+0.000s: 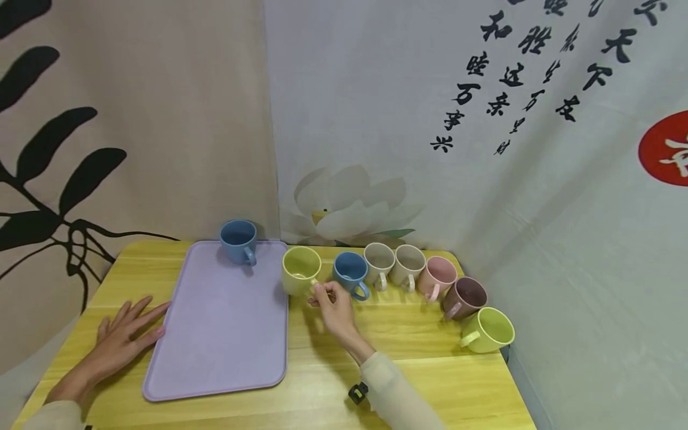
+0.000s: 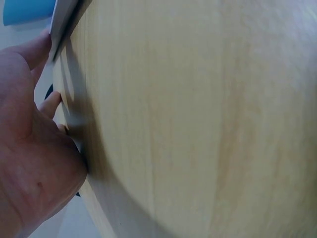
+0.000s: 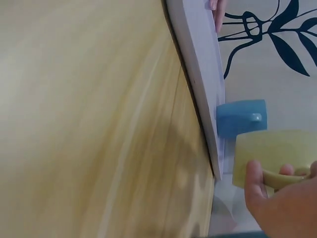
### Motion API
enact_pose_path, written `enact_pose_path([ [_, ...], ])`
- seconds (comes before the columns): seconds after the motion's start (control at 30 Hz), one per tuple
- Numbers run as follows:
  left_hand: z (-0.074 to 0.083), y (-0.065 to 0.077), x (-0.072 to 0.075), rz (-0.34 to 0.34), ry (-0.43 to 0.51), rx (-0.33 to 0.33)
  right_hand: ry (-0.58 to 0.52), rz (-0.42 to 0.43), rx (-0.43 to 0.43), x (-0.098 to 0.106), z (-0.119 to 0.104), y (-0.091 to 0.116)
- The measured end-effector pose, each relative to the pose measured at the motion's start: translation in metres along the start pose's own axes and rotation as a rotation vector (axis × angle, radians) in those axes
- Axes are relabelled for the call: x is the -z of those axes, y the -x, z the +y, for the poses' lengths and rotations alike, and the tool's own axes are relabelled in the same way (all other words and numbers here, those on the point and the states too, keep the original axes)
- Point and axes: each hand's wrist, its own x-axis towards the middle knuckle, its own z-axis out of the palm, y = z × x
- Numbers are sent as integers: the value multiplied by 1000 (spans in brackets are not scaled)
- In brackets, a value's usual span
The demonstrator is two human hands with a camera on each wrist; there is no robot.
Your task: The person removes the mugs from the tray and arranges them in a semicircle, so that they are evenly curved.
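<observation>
My right hand point(image 1: 334, 307) grips the handle of a yellow-green mug point(image 1: 298, 272), which is held upright over the tray's right edge; in the right wrist view the mug point(image 3: 277, 148) shows raised above the table. On the lilac tray point(image 1: 226, 334) a blue mug point(image 1: 237, 239) stands at the far end. My left hand point(image 1: 126, 334) lies with spread fingers on the table, thumb and forefinger touching the tray's left edge. Closest to the right hand among the standing mugs is another blue mug point(image 1: 350, 272).
To the right runs a curved row: two off-white mugs point(image 1: 378, 260), a pink mug point(image 1: 438, 276), a mauve mug point(image 1: 466, 297) and a second yellow-green mug point(image 1: 489, 330). They stand on the wooden table point(image 1: 408, 370), with a printed curtain point(image 1: 365, 119) behind it.
</observation>
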Motion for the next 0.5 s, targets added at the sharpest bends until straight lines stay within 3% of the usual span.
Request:
enact_pose_path([
  [0.23, 2, 2, 0, 2, 12, -10, 31, -57, 42, 33, -1, 17],
  [0.5, 2, 1, 0, 7, 4, -7, 46, -119, 32, 70, 0, 26],
])
